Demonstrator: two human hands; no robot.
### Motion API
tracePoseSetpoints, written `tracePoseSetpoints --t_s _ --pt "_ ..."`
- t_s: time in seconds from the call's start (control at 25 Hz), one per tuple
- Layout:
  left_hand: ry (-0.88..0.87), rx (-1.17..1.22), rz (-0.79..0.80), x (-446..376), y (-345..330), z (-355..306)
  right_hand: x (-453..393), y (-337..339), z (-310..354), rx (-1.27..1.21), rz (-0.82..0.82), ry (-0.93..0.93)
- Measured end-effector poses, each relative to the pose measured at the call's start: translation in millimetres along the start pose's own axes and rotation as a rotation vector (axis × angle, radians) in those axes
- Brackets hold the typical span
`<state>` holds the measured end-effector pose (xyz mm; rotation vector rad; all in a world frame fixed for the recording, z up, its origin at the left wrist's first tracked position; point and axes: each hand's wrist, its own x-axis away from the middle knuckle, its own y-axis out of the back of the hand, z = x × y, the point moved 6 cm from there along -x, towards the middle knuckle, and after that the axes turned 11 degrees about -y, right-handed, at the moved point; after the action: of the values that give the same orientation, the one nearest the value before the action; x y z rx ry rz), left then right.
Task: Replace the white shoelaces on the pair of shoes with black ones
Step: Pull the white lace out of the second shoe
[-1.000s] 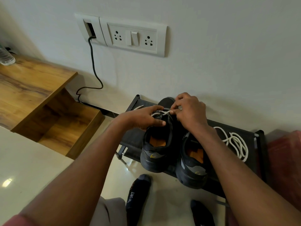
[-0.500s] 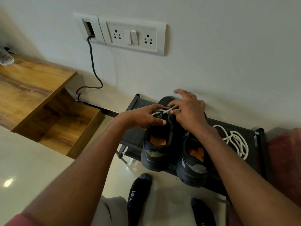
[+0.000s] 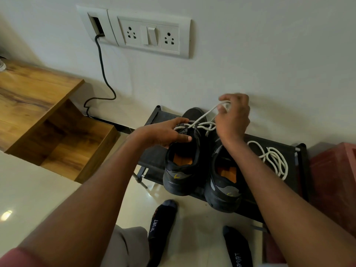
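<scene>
Head view: right hand (image 3: 232,116) pinches a white lace (image 3: 202,120) lifted above the left shoe (image 3: 183,157); left hand (image 3: 163,132) grips that shoe's collar. Both shoes sit mid-rack (image 3: 289,151); a loose lace (image 3: 273,158) lies near its right edge.

A low black rack (image 3: 248,210) stands against the wall at centre right of the frame. On it sit two black shoes (image 3: 183,170) side by side, a loose white lace (image 3: 273,157) coiled at their right.
</scene>
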<state>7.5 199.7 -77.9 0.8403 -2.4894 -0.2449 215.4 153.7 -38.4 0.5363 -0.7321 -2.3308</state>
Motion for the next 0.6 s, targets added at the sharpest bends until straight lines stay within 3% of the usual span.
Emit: tracePoseSetpoints --t_s 0.08,0.2,0.36,0.44,0.52,0.56,0.6 --pt "-0.005 0.016 0.001 -0.1 -0.3 0.2 15.4 -27.5 14.9 0.272 0.250 0.336" --pt "-0.010 0.005 0.003 -1.2 -0.6 1.5 29.0 -45.5 8.6 0.447 0.436 0.415" --pt "-0.008 -0.005 0.009 -1.8 -2.5 -0.1 22.7 -34.1 9.3 0.293 0.271 0.254" --pt "-0.007 0.007 0.013 -0.7 -2.6 -2.2 13.8 -17.5 -1.3 0.109 0.067 -0.041" --pt "0.003 0.014 0.001 0.8 -1.0 -1.3 8.6 -5.4 -13.9 -0.132 -0.020 -0.366" --pt "0.007 0.014 -0.006 0.4 -0.7 0.2 6.3 -3.6 -13.8 -0.145 -0.020 -0.388" --pt "0.008 0.011 -0.013 -0.1 -0.5 1.0 2.7 -4.4 -8.7 -0.061 0.010 -0.291"
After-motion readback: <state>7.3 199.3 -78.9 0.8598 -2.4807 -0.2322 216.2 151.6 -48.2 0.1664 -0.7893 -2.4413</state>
